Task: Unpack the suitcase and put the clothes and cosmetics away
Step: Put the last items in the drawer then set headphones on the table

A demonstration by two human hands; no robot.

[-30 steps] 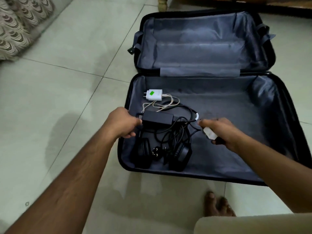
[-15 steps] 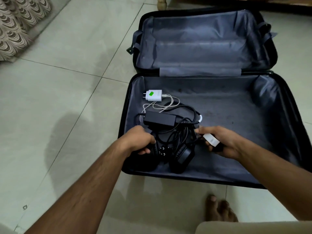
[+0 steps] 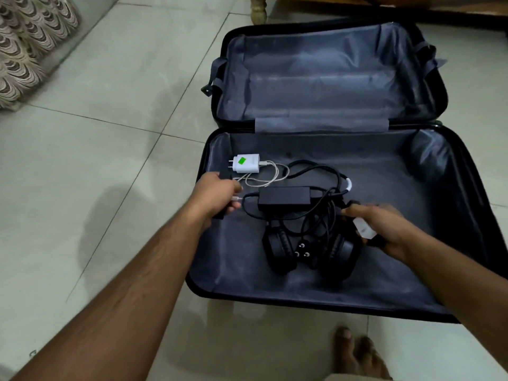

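A person's left hand curls its fingers around the plug end of a white cable at the left wall of an open suitcase lying on a tiled floor. The right hand grips a small white object with something dark beneath it, fingers closed round both; what the dark item is cannot be told.

Half a second ago the left hand was down on the left earcup of the black headphones; it has since moved up to about ten o'clock of them, to the white cable. The right hand has barely shifted.

Between the two hands lie a black power brick and its tangled black cord, with a three-pin plug resting between the headphone earcups. The headphones sit at about five o'clock from the left hand and eight o'clock from the right. A white charger with a green sticker lies at twelve o'clock of the left hand, close by. The suitcase lid lies flat open at twelve o'clock. A bare foot stands at six o'clock, a patterned cloth at ten.
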